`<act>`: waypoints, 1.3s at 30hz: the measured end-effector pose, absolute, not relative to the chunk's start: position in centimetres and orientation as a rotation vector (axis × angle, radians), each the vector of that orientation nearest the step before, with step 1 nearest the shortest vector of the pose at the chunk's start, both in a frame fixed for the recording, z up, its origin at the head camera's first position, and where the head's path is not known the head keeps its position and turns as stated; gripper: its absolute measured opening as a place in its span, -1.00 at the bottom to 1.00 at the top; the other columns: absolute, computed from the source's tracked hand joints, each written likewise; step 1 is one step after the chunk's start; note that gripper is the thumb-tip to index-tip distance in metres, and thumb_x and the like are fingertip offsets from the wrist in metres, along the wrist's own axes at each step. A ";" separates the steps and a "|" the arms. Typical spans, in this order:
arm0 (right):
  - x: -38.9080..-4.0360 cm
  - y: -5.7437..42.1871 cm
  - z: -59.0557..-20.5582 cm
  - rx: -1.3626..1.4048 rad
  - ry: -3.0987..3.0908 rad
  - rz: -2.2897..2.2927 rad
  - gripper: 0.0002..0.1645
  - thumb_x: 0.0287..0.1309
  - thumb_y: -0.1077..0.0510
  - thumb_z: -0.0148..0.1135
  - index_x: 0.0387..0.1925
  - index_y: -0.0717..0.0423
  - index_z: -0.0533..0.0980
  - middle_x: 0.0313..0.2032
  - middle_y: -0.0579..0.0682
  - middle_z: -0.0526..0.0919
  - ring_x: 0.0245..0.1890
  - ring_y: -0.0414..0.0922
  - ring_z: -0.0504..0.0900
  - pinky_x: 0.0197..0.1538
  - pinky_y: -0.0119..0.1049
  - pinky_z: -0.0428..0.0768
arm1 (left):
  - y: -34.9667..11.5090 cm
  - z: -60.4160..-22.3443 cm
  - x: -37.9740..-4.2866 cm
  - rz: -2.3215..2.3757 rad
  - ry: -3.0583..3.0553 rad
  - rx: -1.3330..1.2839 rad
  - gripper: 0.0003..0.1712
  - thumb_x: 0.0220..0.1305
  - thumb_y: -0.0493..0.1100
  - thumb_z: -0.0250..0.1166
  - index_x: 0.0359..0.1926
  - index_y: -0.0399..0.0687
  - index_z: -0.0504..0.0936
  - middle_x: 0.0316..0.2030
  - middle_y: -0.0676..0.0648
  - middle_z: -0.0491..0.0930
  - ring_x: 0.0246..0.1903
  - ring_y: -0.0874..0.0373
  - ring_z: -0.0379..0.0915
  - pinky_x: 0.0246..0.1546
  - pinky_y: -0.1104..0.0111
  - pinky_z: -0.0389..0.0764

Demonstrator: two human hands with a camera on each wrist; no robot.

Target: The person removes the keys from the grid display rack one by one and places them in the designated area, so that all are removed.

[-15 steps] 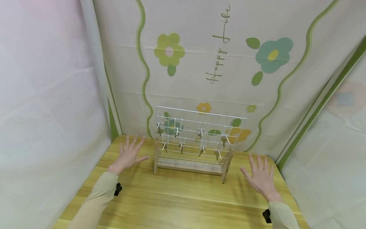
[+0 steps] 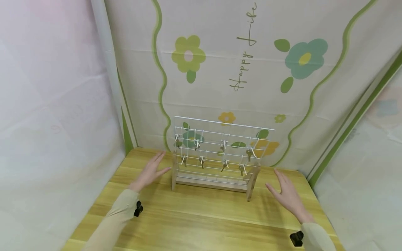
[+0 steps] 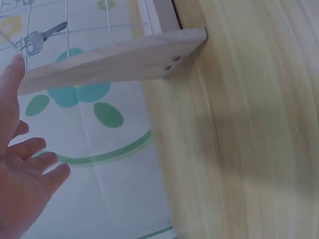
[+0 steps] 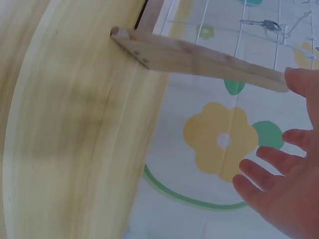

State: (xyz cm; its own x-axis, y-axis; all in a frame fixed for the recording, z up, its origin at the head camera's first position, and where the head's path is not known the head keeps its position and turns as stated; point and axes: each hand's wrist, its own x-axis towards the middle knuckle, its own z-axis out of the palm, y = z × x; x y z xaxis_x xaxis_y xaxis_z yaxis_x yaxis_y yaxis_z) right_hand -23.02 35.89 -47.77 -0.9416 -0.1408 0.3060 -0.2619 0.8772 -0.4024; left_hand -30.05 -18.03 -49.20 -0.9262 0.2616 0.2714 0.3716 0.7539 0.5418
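Observation:
A white wire grid rack point(image 2: 224, 125) on a wooden base point(image 2: 210, 182) stands near the back of the table. Several keys hang from its hooks in two rows, among them a key point(image 2: 249, 154) at the upper right. To the rack's left is my left hand point(image 2: 150, 173), fingers extended and thumb toward the wooden upright point(image 3: 119, 59). My right hand point(image 2: 288, 196) hovers on the other side, its thumb near the right upright point(image 4: 199, 60). Neither hand holds anything. The left wrist view shows one key point(image 3: 35, 43) close up; another key point(image 4: 270, 25) appears in the right wrist view.
The wooden table point(image 2: 194, 223) extends in front of the rack. A flower-printed cloth point(image 2: 213, 94) hangs behind it, and pale cloth walls point(image 2: 62, 122) rise at both sides.
Both hands have turned from spread and palm-down to on edge, palms facing inward toward the rack. The left hand has come closer to the rack. The head view has shifted slightly.

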 end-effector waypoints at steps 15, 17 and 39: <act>-23.0 32.6 -46.5 0.293 -2.491 0.986 -0.45 0.24 0.17 0.34 0.21 0.25 0.43 0.11 0.18 0.61 0.02 -0.03 0.64 0.05 -0.68 0.61 | -14.9 -50.7 -31.6 -1.461 -2.548 -0.426 -0.15 0.23 -0.16 0.40 0.41 -0.43 0.23 0.39 -0.44 0.26 0.34 -0.35 0.30 0.33 -0.03 0.45; -22.9 32.0 -46.2 0.307 -2.460 1.026 -0.48 0.21 0.21 0.35 0.18 0.24 0.46 0.08 0.16 0.63 -0.02 -0.21 0.64 0.03 -0.67 0.63 | -14.8 -50.9 -31.7 -1.500 -2.530 -0.415 -0.19 0.24 -0.20 0.39 0.40 -0.44 0.25 0.37 -0.45 0.28 0.32 -0.35 0.33 0.31 -0.03 0.47; -21.6 24.4 -41.7 0.479 -2.355 1.195 -0.61 0.11 0.45 0.33 0.00 0.46 0.51 -0.09 0.28 0.68 -0.15 0.09 0.69 -0.04 -0.60 0.68 | -13.6 -53.4 -32.4 -1.633 -2.451 -0.273 -0.46 0.20 -0.36 0.38 0.20 -0.46 0.51 0.04 -0.42 0.63 0.06 -0.25 0.62 0.03 0.14 0.73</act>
